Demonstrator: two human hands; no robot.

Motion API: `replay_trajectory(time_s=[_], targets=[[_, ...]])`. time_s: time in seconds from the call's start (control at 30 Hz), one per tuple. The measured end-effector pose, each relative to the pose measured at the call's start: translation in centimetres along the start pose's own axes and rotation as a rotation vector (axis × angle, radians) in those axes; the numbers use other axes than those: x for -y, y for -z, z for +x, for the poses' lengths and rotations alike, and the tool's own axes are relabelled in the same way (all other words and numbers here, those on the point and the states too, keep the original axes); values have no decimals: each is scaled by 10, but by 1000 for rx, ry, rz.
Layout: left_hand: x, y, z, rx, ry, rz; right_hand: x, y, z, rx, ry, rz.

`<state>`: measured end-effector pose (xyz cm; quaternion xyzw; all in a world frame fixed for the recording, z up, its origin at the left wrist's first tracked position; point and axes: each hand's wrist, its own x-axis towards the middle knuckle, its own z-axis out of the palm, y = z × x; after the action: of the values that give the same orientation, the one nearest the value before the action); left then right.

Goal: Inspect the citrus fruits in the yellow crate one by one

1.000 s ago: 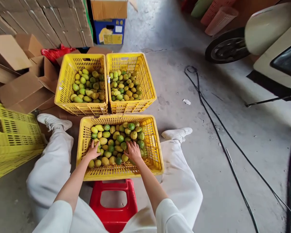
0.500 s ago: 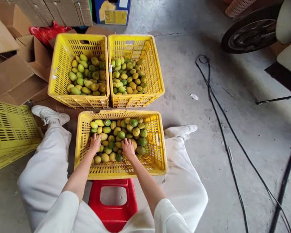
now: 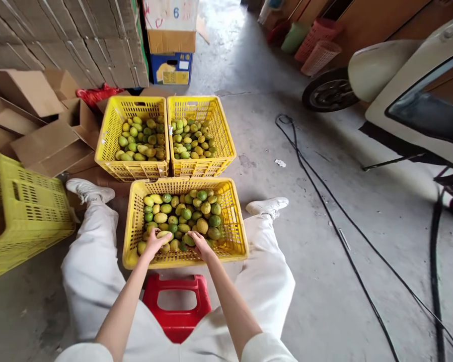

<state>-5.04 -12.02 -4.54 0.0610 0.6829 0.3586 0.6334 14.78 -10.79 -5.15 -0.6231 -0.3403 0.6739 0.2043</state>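
Observation:
In front of me a yellow plastic crate (image 3: 241, 236) holds many yellow and green lemons (image 3: 202, 225). Near the crate's front left, my left hand (image 3: 154, 244) is closed around a yellow-green lemon (image 3: 165, 235). To its right, my right hand (image 3: 201, 245) grips a darker green lemon (image 3: 189, 240), its fingers partly covering the fruit. Both hands are low inside the crate, just over the other lemons. A red plastic stool (image 3: 177, 322) shows between my legs, by the crate's near side.
Two more yellow crates, a left one (image 3: 109, 168) and a right one (image 3: 230, 146), hold lemons behind mine. A yellow-green crate (image 3: 38, 201) stands at left, near cardboard boxes (image 3: 49, 146). Black cables (image 3: 324, 196) cross the floor at right, by a parked white vehicle (image 3: 381, 95).
The view has tilted up, showing more background. My hands have drawn back toward the crate's near side; each is now around a lemon.

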Motion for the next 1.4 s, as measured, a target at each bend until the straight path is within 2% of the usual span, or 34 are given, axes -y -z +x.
replay_trajectory(time_s=[0.2, 0.3, 0.43, 0.5, 0.63, 0.77, 0.83, 0.93, 1.03, 1.13, 1.27, 1.4], targets=[[0, -15, -70, 137, -30, -172, 31, -9, -58, 149, 75, 527], [-4, -19, -102, 198, -37, -311, 45, -12, -85, 190, 157, 709], [-14, -23, -135, 257, -20, -543, 50, -19, -115, 217, 245, 877], [-22, -23, -149, 297, -22, -603, 51, -22, -127, 191, 286, 937], [-38, -26, -172, 370, -60, -552, 60, -22, -146, 155, 342, 940], [-47, -33, -188, 563, -170, -500, 75, -20, -163, 170, 403, 926], [-50, -37, -194, 619, -242, -472, 80, -20, -169, 183, 420, 930], [-58, -35, -200, 588, -292, -443, 82, -19, -174, 227, 418, 973], [-67, -26, -205, 549, -300, -431, 82, -15, -176, 266, 403, 988], [-73, -15, -213, 510, -362, -307, 80, -10, -179, 216, 412, 937], [-66, -8, -226, 414, -433, -237, 80, -12, -187, 165, 433, 895], [-54, -9, -237, 463, -430, -297, 81, -19, -200, 161, 431, 907]])
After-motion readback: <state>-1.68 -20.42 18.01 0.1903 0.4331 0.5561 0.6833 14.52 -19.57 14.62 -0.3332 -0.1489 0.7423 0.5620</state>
